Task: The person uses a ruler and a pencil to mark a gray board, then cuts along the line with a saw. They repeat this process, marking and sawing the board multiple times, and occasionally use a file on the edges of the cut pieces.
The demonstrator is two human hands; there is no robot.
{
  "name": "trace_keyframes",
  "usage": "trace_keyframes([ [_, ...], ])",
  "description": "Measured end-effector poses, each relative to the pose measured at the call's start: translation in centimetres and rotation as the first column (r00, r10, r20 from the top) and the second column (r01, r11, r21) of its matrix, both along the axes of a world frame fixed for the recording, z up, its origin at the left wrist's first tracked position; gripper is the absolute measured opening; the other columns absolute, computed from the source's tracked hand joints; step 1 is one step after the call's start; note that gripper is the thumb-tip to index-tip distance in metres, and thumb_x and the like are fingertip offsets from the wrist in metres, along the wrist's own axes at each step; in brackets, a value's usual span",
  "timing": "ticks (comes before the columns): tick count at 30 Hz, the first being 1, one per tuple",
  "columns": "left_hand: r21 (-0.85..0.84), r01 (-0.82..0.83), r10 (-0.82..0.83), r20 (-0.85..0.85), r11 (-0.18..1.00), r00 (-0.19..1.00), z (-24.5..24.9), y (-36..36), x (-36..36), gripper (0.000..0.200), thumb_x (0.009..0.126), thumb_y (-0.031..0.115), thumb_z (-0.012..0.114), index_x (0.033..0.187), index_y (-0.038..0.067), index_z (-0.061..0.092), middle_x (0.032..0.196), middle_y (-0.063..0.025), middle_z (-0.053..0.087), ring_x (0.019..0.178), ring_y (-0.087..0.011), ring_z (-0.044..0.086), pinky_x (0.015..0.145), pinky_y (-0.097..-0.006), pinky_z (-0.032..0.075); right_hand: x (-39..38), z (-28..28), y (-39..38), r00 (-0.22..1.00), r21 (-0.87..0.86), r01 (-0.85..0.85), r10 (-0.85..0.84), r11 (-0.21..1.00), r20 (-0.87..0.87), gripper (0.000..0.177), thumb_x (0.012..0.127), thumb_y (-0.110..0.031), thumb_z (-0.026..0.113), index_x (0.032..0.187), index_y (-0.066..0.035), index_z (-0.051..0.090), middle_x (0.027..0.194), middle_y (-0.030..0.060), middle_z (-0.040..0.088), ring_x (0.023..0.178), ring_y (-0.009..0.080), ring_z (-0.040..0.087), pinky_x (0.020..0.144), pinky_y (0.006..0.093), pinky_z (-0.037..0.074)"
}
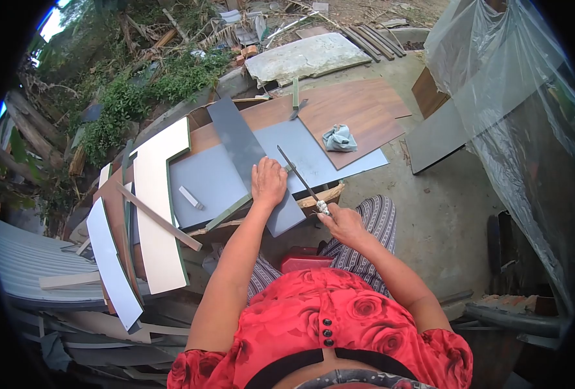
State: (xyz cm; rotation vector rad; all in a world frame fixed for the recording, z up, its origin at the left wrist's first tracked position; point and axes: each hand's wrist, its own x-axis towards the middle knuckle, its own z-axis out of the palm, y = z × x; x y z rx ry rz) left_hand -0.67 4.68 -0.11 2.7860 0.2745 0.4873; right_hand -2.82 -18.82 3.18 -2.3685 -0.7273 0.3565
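A long dark grey board (242, 142) lies slanted across a light blue-grey sheet (203, 172). My left hand (269, 183) presses on the board near its lower part, the fingers bent and close together; a small piece beside the fingertips is hard to make out. In my right hand (343, 223) is the white wrapped handle of a thin dark blade (297, 174), which points up and left, its tip above the sheet. A narrow greenish strip (229, 211) sits under the board's left side, near the front edge.
Cream boards (154, 214), a white curved strip (111, 259) and a wooden strip (161, 217) lie at left. A crumpled cloth (339, 138) rests on a brown wood-grain board (359, 117). Clear plastic sheeting (508, 117) hangs at right. A red object (304, 260) is between the legs.
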Motion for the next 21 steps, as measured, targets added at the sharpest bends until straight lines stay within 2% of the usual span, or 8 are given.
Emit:
trace_keyframes([
  [8, 0.036, 0.007, -0.008, 0.014, 0.999, 1.0, 0.4, -0.1, 0.0, 0.022, 0.085, 0.021, 0.049, 0.093, 0.004, 0.061, 0.11, -0.0097, 0.052, 0.12, -0.0267, 0.041, 0.103, -0.0497, 0.03, -0.1, -0.2, 0.7, 0.998, -0.038, -0.048, 0.05, 0.998, 0.034, 0.034, 0.09, -0.035, 0.05, 0.086, -0.001, 0.051, 0.066, 0.0216, 0.059, 0.067, 0.0414, 0.059, 0.062, 0.0516, 0.044],
  [10, 0.093, 0.012, -0.019, 0.077, 0.996, 0.997, 0.2, -0.2, 0.1, 0.02, 0.084, 0.02, 0.049, 0.091, 0.004, 0.06, 0.104, -0.0084, 0.052, 0.112, -0.0249, 0.045, 0.1, -0.0478, 0.033, -0.4, -0.3, 0.5, 0.998, -0.068, -0.041, 0.044, 0.997, 0.038, 0.032, 0.09, -0.034, 0.05, 0.086, -0.002, 0.051, 0.066, 0.0214, 0.06, 0.066, 0.0419, 0.059, 0.06, 0.0522, 0.043],
  [14, 0.056, 0.018, -0.022, 0.071, 0.998, 0.997, 0.8, -0.2, -0.2, 0.02, 0.084, 0.02, 0.05, 0.089, 0.004, 0.059, 0.102, -0.008, 0.052, 0.109, -0.0245, 0.045, 0.099, -0.0494, 0.033, -1.9, -0.1, -2.0, 0.998, -0.116, -0.039, 0.045, 0.993, 0.045, 0.031, 0.09, -0.034, 0.049, 0.087, -0.003, 0.05, 0.066, 0.022, 0.06, 0.066, 0.0428, 0.059, 0.06, 0.0529, 0.044],
  [15, 0.05, 0.036, -0.036, 0.002, 0.998, 0.999, 1.1, -0.2, -0.4, 0.021, 0.084, 0.021, 0.05, 0.09, 0.003, 0.059, 0.105, -0.0087, 0.052, 0.113, -0.0253, 0.044, 0.1, -0.05, 0.032, -2.2, -0.3, -2.4, 0.998, -0.136, -0.041, 0.046, 0.99, 0.037, 0.031, 0.09, -0.034, 0.049, 0.086, -0.003, 0.049, 0.067, 0.0223, 0.061, 0.066, 0.0431, 0.06, 0.06, 0.0532, 0.044],
  [17, 0.051, 0.03, -0.029, -0.022, 0.998, 0.999, 0.5, -0.1, -0.4, 0.024, 0.085, 0.023, 0.049, 0.091, 0.003, 0.059, 0.111, -0.0105, 0.052, 0.123, -0.0272, 0.038, 0.104, -0.0506, 0.029, -2.5, -0.1, -2.2, 0.996, -0.173, -0.074, 0.08, 0.982, 0.031, 0.031, 0.09, -0.034, 0.049, 0.088, -0.003, 0.049, 0.068, 0.0236, 0.06, 0.068, 0.0439, 0.059, 0.062, 0.0531, 0.044],
  [18, 0.055, 0.01, -0.013, 0.047, 0.998, 0.999, 0.1, -0.2, -0.3, 0.022, 0.085, 0.022, 0.049, 0.09, 0.003, 0.06, 0.106, -0.0109, 0.052, 0.117, -0.0268, 0.041, 0.102, -0.0506, 0.03, -2.2, -0.1, -1.6, 0.998, -0.212, -0.05, 0.056, 0.976, 0.021, 0.031, 0.09, -0.034, 0.049, 0.091, -0.003, 0.049, 0.07, 0.0248, 0.06, 0.071, 0.0447, 0.059, 0.063, 0.053, 0.043],
  [19, 0.075, 0.027, -0.028, 0.015, 0.997, 0.999, 0.6, -0.3, -0.4, 0.021, 0.084, 0.021, 0.049, 0.087, 0.004, 0.06, 0.102, -0.0105, 0.053, 0.11, -0.0261, 0.043, 0.1, -0.05, 0.032, -1.7, -0.2, -0.7, 0.995, -0.203, -0.087, 0.094, 0.975, 0.024, 0.031, 0.09, -0.034, 0.049, 0.091, -0.003, 0.049, 0.07, 0.0248, 0.06, 0.071, 0.0447, 0.059, 0.063, 0.053, 0.043],
  [21, 0.091, 0.008, -0.011, 0.031, 0.996, 0.999, 0.5, -0.2, -0.5, 0.02, 0.084, 0.021, 0.05, 0.086, 0.004, 0.061, 0.1, -0.0098, 0.053, 0.108, -0.0257, 0.044, 0.099, -0.0496, 0.033, 0.0, 0.0, 1.4, 0.997, -0.239, -0.046, 0.061, 0.97, 0.053, 0.033, 0.09, -0.035, 0.048, 0.091, -0.002, 0.05, 0.072, 0.0255, 0.06, 0.073, 0.045, 0.059, 0.066, 0.0535, 0.043],
])
